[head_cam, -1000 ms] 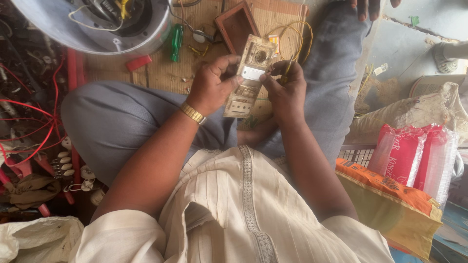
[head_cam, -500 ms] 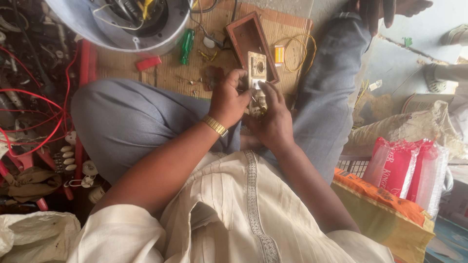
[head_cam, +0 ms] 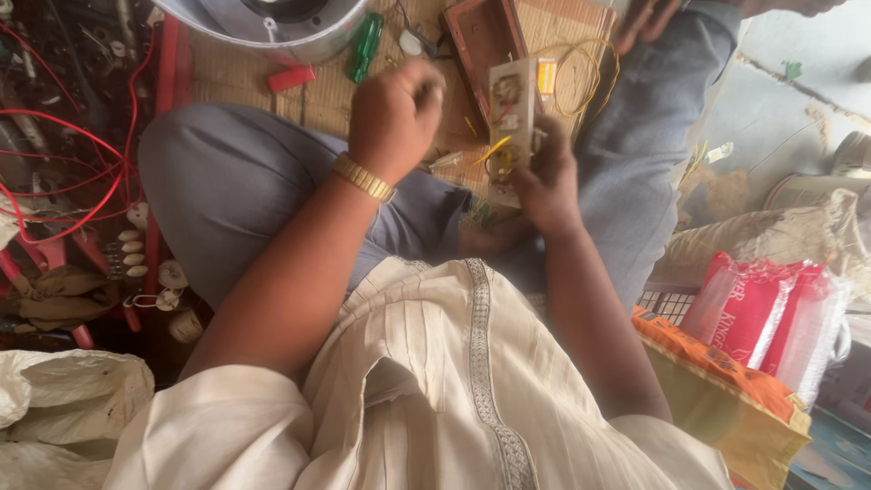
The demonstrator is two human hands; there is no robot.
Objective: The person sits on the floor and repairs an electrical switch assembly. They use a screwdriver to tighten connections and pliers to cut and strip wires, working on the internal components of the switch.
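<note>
I sit cross-legged on a woven mat. My right hand (head_cam: 543, 172) grips a cream-coloured switch plate (head_cam: 510, 109) with yellow wires at its lower end, held upright over my lap. My left hand (head_cam: 392, 116), with a gold watch on its wrist, is curled into a fist just left of the plate; its fingertips are turned away, so what they pinch is hidden. A brown wooden box (head_cam: 481, 36) lies on the mat behind the plate.
A green-handled screwdriver (head_cam: 366, 44), a small red part (head_cam: 290, 78) and a metal bowl-shaped housing (head_cam: 272, 23) lie ahead. Red wires (head_cam: 73, 163) tangle at the left. Red plastic packets (head_cam: 762, 308) sit at the right. Another person's hand (head_cam: 646, 20) rests top right.
Both hands have moved away from my body toward the mat with the switch plate. My left hand has slipped off the plate and closed into a fist beside it.
</note>
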